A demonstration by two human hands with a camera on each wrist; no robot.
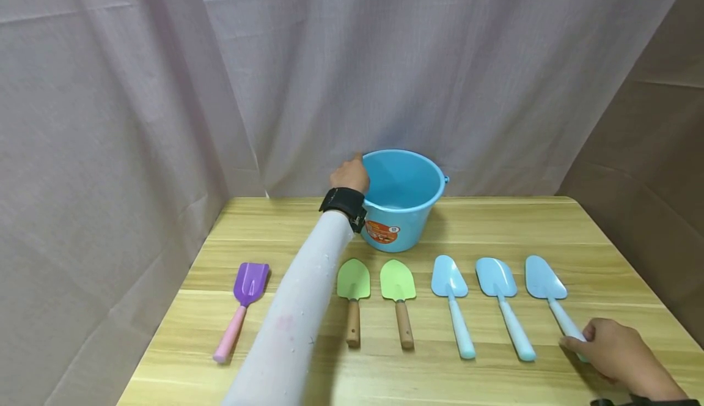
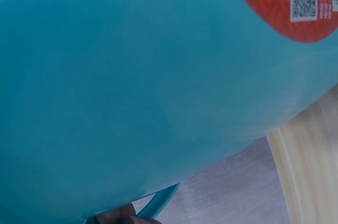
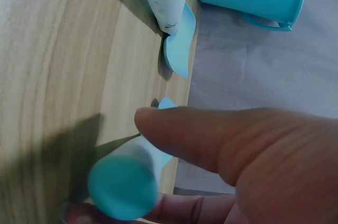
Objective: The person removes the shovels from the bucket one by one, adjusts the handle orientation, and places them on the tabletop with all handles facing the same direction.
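A blue bucket (image 1: 404, 201) with a red label stands at the back of the wooden table (image 1: 495, 222). My left hand (image 1: 354, 172) grips its left rim; in the left wrist view the bucket wall (image 2: 132, 76) fills the frame, with a fingertip (image 2: 119, 215) by the blue bail. Rightmost in a row of toy shovels lies a blue shovel (image 1: 547, 287). My right hand (image 1: 579, 339) pinches its handle end (image 3: 124, 184) under the thumb (image 3: 211, 139).
The row also holds a purple shovel with a pink handle (image 1: 245, 299), two green shovels with wooden handles (image 1: 353, 296) (image 1: 398, 299) and two more blue shovels (image 1: 452, 302) (image 1: 503, 305). A pale curtain (image 1: 165, 88) hangs behind and to the left.
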